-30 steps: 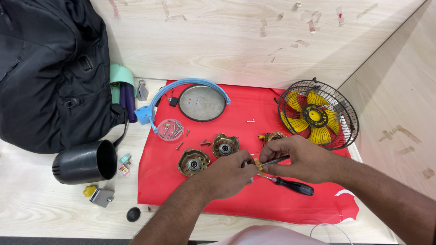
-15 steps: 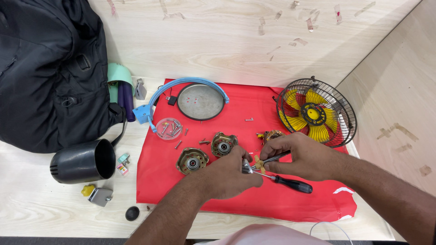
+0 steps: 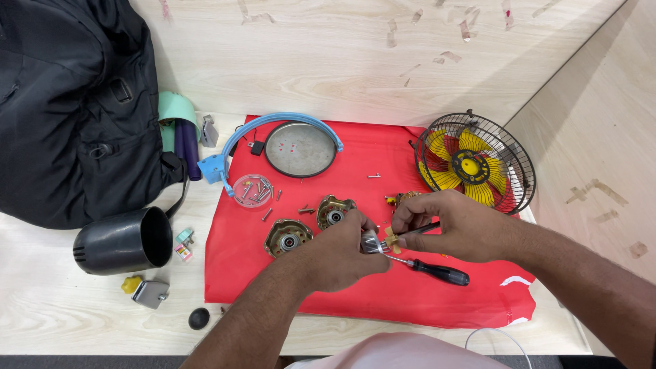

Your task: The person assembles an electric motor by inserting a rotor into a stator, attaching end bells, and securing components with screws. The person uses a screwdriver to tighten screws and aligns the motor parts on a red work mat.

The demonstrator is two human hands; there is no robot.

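Over a red mat, my left hand pinches a small shiny metal part. My right hand holds a thin dark tool against that part, beside a small yellow piece. A black-handled screwdriver lies on the mat just below my hands. Two bronze motor end caps rest to the left of my left hand. A coil piece sits behind my right hand, partly hidden.
A yellow fan in a black wire cage stands at the right. A round grey plate, a blue curved bracket and a clear dish of screws lie on the mat's far left. A black backpack and black cylinder housing sit left.
My hands have drawn closer together around the small metal part. The thin tool in my right hand now meets it. The view shifted slightly.
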